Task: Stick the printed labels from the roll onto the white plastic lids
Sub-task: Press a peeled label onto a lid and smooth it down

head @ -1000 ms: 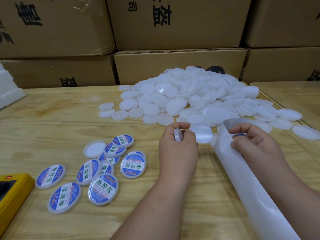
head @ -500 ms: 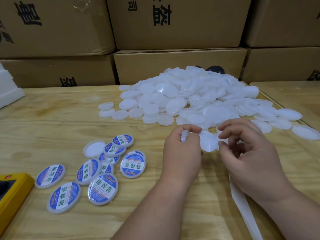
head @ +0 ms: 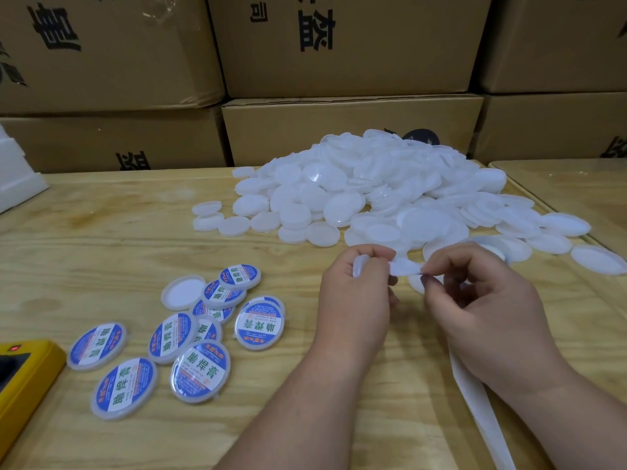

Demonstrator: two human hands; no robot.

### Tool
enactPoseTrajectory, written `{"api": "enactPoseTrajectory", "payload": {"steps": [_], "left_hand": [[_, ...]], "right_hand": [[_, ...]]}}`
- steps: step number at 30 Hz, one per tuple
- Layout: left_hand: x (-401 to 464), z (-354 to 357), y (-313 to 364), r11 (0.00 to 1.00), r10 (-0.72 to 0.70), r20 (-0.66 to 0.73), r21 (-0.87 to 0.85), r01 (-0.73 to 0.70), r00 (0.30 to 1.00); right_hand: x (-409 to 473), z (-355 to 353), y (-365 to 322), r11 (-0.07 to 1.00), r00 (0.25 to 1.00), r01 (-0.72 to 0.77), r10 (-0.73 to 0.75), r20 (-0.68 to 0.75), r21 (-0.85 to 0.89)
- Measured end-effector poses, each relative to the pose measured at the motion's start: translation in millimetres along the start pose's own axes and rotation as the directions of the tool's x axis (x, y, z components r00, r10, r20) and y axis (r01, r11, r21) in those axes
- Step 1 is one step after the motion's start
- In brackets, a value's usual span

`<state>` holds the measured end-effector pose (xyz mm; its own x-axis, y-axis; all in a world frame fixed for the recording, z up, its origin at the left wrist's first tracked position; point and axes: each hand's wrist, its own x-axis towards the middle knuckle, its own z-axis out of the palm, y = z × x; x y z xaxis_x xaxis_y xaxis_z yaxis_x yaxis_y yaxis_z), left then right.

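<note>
The yellow device (head: 23,381) is cut off by the left edge — its function unreadable. The white backing strip (head: 481,412) runs beneath the right hand (head: 488,317) and off the bottom edge. A dark round object (head: 420,139) hides behind the lid pile (head: 373,195).

cardboard boxes (head: 346,45), yellow device (head: 23,378), wooden table (head: 101,215).

Two hands (head: 353,300), about nine labelled lids (head: 200,371), one heap of white lids (head: 373,191).
</note>
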<state>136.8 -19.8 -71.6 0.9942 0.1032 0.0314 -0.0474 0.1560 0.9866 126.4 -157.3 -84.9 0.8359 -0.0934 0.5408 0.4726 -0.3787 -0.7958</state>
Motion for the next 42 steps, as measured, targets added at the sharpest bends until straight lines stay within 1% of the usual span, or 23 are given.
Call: {"api": "enactPoseTrajectory", "payload": {"steps": [4,7,9,11,13,15,16,18,20,22,24,27,30,33,37,42], "left_hand": [[-1.6,0.9,-2.0,0.998,0.067,0.08,-0.008,-0.067,0.995],[-3.1,-1.5,-2.7,0.988,0.097,0.126,-0.13,-0.081,0.987],[-2.9,-3.2,-2.7,0.979,0.074,0.125,-0.2,-0.048,0.989],[-2.3,-3.2,-1.8,0.972,0.04,0.108,-0.235,-0.013,0.993],[-1.6,-2.3,-0.6,0.968,0.016,0.09,-0.251,0.007,0.996],[-0.4,-2.4,0.6,0.972,0.017,0.073,-0.233,0.001,0.997],[0.0,-2.9,1.4,0.974,0.023,0.067,-0.225,-0.007,0.997],[0.5,-4.2,2.9,0.977,0.023,0.061,-0.214,-0.01,0.998],[-0.3,-4.5,4.7,0.974,0.027,0.06,-0.227,-0.012,0.998],[-0.4,-4.7,5.2,0.971,0.024,0.062,-0.239,-0.009,0.998],[1.1,-5.8,5.1,0.966,0.0,0.079,-0.257,0.021,0.997],[1.9,-8.1,5.0,0.934,-0.033,0.131,-0.348,0.077,0.991],[1.7,-8.0,2.9,0.925,-0.006,0.144,-0.376,0.06,0.99],[1.9,-7.4,2.1,0.928,0.02,0.15,-0.371,0.037,0.989],[3.2,-7.8,1.8,0.936,0.031,0.148,-0.35,0.023,0.989],[1.2,-6.4,1.8,0.962,0.053,0.122,-0.273,-0.018,0.991]], "right_hand": [[2.0,-1.4,4.5,0.994,0.992,-0.086,0.092,-0.084,0.064],[6.3,-4.6,7.6,0.976,0.977,-0.149,0.169,-0.126,0.158],[9.0,-6.6,8.0,0.952,0.966,-0.187,0.223,-0.131,0.241],[10.7,-8.1,7.5,0.914,0.949,-0.237,0.29,-0.121,0.33],[12.6,-10.2,6.0,0.84,0.927,-0.29,0.366,-0.085,0.459],[15.7,-13.6,5.7,0.724,0.902,-0.344,0.431,-0.003,0.598],[17.4,-15.7,4.9,0.664,0.893,-0.377,0.445,0.064,0.646],[19.7,-21.4,2.7,0.55,0.865,-0.472,0.438,0.242,0.69],[20.3,-27.0,1.1,0.442,0.811,-0.58,0.397,0.43,0.685],[19.8,-31.4,0.3,0.323,0.738,-0.673,0.336,0.585,0.665],[19.9,-34.9,1.2,0.227,0.676,-0.737,0.279,0.682,0.637],[21.1,-37.5,4.7,0.145,0.612,-0.791,0.213,0.762,0.595],[22.5,-38.5,6.9,0.115,0.578,-0.816,0.181,0.796,0.567],[23.1,-39.0,9.2,0.097,0.564,-0.826,0.168,0.809,0.555],[23.6,-38.9,10.2,0.112,0.558,-0.83,0.19,0.808,0.547],[24.1,-38.2,10.8,0.135,0.566,-0.824,0.209,0.797,0.55]]}}
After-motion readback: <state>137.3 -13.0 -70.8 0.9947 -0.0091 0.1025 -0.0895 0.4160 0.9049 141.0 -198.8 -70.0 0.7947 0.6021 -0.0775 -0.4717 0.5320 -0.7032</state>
